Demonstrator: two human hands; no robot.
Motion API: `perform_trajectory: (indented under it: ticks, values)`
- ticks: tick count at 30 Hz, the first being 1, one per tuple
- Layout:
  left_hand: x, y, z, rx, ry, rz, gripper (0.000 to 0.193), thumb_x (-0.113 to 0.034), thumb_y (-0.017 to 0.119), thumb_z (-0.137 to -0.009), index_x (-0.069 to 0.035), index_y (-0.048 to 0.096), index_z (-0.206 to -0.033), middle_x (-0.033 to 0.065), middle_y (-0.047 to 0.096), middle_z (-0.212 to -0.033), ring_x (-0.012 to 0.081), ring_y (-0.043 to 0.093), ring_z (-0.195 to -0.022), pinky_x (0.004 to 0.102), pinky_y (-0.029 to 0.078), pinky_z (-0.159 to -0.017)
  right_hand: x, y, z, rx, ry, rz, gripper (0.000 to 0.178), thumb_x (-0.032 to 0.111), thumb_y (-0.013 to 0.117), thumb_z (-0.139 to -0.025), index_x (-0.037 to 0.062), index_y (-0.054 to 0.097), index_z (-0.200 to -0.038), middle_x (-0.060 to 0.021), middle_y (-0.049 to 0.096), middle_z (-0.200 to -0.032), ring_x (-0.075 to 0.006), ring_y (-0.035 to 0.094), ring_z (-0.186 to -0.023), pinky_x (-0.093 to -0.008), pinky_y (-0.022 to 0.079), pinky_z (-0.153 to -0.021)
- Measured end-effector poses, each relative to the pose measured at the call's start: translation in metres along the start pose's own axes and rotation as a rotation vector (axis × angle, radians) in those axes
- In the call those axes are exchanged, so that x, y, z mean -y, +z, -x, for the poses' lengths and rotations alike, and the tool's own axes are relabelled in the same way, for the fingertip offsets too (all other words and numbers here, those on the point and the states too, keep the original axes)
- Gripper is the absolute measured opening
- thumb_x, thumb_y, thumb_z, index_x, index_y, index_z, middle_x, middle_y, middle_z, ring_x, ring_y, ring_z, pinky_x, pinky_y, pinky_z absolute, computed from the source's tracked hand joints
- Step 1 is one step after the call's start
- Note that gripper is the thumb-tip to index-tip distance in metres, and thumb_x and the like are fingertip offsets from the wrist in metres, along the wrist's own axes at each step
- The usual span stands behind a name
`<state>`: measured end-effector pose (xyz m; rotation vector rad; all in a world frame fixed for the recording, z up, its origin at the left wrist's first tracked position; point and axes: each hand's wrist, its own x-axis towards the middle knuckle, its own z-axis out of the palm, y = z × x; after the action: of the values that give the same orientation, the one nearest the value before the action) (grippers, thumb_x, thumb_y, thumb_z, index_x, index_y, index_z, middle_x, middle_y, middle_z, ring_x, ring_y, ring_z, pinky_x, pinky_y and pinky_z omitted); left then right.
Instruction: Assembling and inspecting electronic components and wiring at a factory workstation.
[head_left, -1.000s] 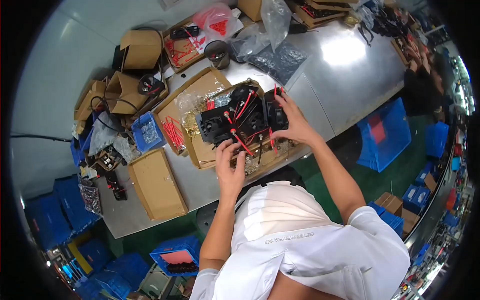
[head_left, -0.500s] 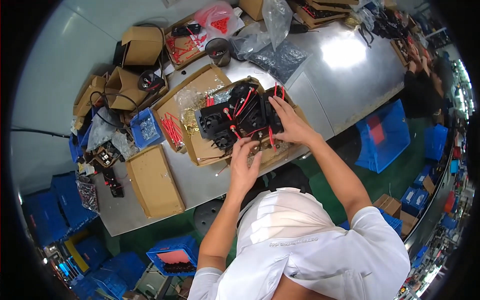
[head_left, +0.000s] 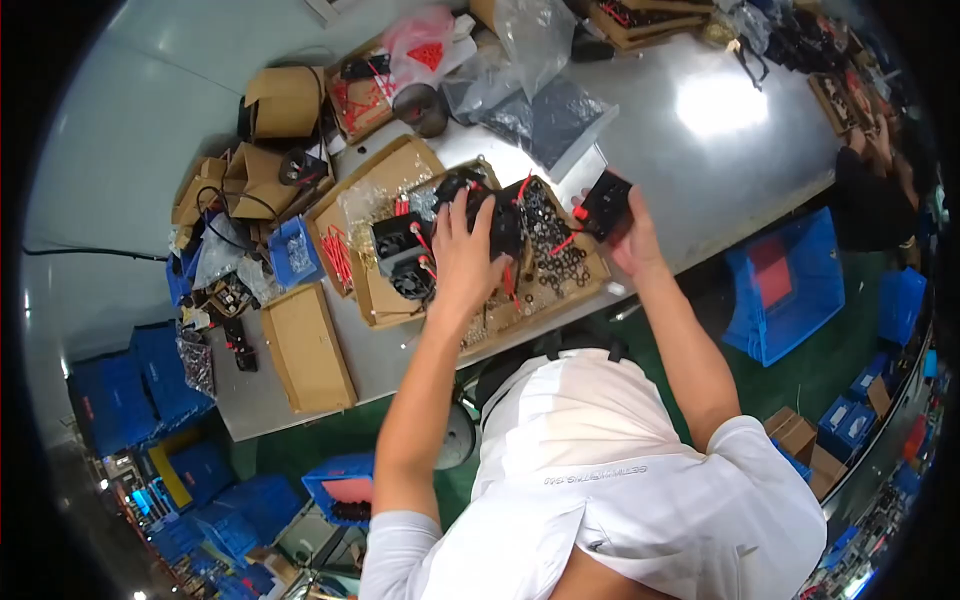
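Note:
A black box-shaped part (head_left: pixel 606 204) with red wires is held up in my right hand (head_left: pixel 636 238), its fingers closed along the right side. My left hand (head_left: pixel 464 258) lies over a cluster of black parts, fingers stretched and spread across them, thumb toward the red wires. Black fan units (head_left: pixel 398 236) with round blades and red leads sit just left of that hand. Under the held part lies a shallow cardboard tray (head_left: pixel 597 268) with many small dark rings or nuts (head_left: pixel 566 258). The undersides of the clustered parts are hidden by my left hand.
Red wires (head_left: pixel 340 262), a blue bin (head_left: pixel 293 254) and a shallow cardboard tray (head_left: pixel 306 350) are on the left of the metal table (head_left: pixel 690 190). A dark cup (head_left: pixel 420 110) and plastic bags (head_left: pixel 535 45) stand behind. At far right a co-worker's hands (head_left: pixel 868 143) are visible.
My right hand has lifted a black part off the cluster and moved right, uncovering the small rings. My left hand has moved forward and up onto the remaining black parts.

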<state>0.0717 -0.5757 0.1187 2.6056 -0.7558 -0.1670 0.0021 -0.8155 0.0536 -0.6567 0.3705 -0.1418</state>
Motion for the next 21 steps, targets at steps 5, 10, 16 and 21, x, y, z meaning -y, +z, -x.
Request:
perform_trajectory:
  ticks: [5,10,16,21]
  values:
    - [-0.005,-0.004,-0.039,0.132,0.169,-0.379,0.093,-0.021,0.081,-0.062,-0.017,0.033,-0.14,0.016,0.03,-0.144,0.0431,0.027,-0.133,0.0608,0.027,-0.103,0.027,-0.029,0.012,-0.002,0.059,0.002,0.071,0.059,0.044,-0.09,0.0104,0.033,-0.14,-0.0229,0.049,-0.129,-0.0389,0.053,-0.115,-0.0511,0.047,-0.095]
    - [0.002,0.012,-0.051,0.342,0.191,-0.476,0.103,-0.03,0.085,-0.058,-0.02,0.028,-0.144,0.0152,0.036,-0.139,0.0377,0.032,-0.131,0.0642,0.028,-0.101,0.023,-0.036,0.005,0.038,0.084,0.124,0.058,0.035,0.053,-0.093,0.0145,0.029,-0.142,-0.0176,0.049,-0.127,-0.0332,0.052,-0.117,-0.0462,0.045,-0.097]
    - [0.006,0.005,-0.05,0.315,0.253,-0.432,0.101,-0.025,0.083,-0.058,-0.02,0.028,-0.143,0.0159,0.037,-0.137,0.0369,0.034,-0.129,0.0651,0.027,-0.101,0.023,0.005,-0.005,0.2,0.16,0.162,0.064,0.035,0.062,-0.089,0.0101,0.031,-0.14,-0.0145,0.053,-0.119,-0.0245,0.057,-0.108,-0.0402,0.047,-0.091]
    - [0.001,-0.036,-0.052,0.251,0.289,-0.283,0.1,-0.022,0.08,-0.059,-0.02,0.027,-0.144,0.0183,0.037,-0.136,0.0392,0.035,-0.127,0.0529,0.027,-0.106,0.018,-0.01,-0.002,0.106,0.305,-0.204,0.067,0.059,0.051,-0.086,0.0082,0.044,-0.13,-0.021,0.055,-0.12,-0.0346,0.057,-0.105,-0.0512,0.049,-0.079]
